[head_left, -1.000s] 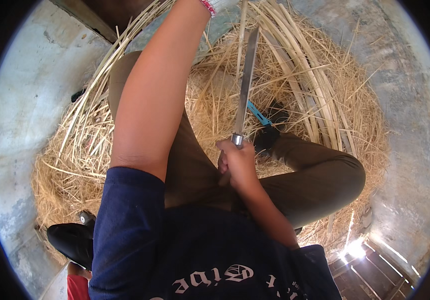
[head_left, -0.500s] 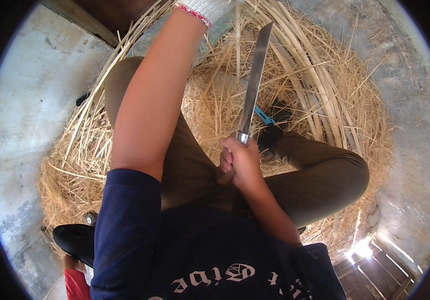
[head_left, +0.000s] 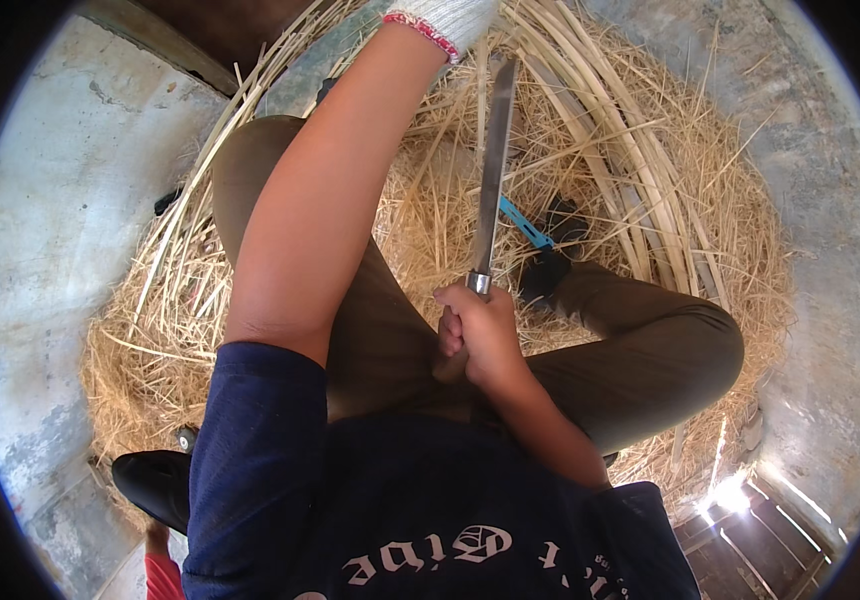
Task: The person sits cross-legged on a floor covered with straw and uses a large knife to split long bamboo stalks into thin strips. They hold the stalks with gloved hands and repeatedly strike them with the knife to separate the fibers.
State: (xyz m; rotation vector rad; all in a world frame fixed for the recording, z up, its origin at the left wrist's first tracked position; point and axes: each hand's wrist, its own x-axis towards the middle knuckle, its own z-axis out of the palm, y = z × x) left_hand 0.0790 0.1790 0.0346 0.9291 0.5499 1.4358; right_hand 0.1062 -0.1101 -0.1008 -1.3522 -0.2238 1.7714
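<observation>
My right hand [head_left: 475, 330] is closed round the wooden handle of a long-bladed knife [head_left: 493, 170], low over my lap. The knife's straight blade points up and away, with a shiny metal collar where it meets the handle. My left arm reaches far forward, and my left hand [head_left: 447, 20], in a white knitted glove with a red cuff, is cut off by the upper edge. Its fingers are hidden. A thin pale strip [head_left: 482, 95] stands upright just below the glove, beside the blade; whether the hand holds it I cannot tell.
Straw-like shavings [head_left: 420, 200] cover the floor round my folded legs. Long pale split strips [head_left: 640, 160] curve along the far right. A blue strap [head_left: 524, 222] lies by my dark footwear. Pale walls stand on both sides. Another person's red sleeve [head_left: 160, 575] shows at lower left.
My left hand has shifted slightly right. The knife's tip has swung left and a little nearer, so the blade stands more upright, closer to the thin strip.
</observation>
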